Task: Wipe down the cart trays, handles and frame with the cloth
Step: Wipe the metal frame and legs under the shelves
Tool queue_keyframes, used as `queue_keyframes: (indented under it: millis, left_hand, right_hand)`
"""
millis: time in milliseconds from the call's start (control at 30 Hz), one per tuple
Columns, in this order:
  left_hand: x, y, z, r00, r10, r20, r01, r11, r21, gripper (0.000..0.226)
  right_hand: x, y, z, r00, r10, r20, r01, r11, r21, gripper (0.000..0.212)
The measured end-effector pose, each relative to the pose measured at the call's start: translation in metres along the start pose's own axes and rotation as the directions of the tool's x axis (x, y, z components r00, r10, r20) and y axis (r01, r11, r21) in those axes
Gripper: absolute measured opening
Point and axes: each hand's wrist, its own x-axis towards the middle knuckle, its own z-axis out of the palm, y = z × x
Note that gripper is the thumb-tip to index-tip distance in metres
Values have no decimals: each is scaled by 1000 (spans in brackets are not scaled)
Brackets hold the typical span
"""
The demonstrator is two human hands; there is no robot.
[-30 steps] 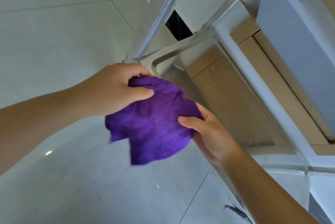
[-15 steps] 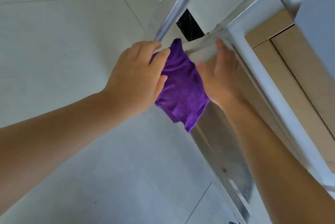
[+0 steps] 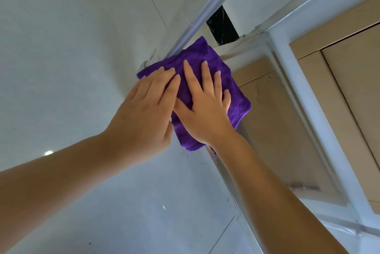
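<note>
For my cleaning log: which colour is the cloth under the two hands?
The cloth is plain purple, seen clearly in the head view.

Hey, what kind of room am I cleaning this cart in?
Probably an indoor kitchen or service area: glossy white floor tiles, tan cabinet doors reflected in the steel cart tray, and a purple cloth.
</note>
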Motion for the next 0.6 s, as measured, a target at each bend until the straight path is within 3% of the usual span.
queue_keyframes:
  millis: [233,400,600]
  left_hand:
    - [27,5,9,996,78,-38,-79,997,-14,60]
    - [46,8,17,992,116,-51,-116,993,6,57]
    - [52,11,30,998,68,5,-68,993,101,67]
  right_hand:
    - [27,26,-9,999,15,-48,-12,998,59,64]
    - [59,59,-17,983,157,-92,-153,987,49,60]
    - [87,84,-27,970,218,-112,-211,975,68,59]
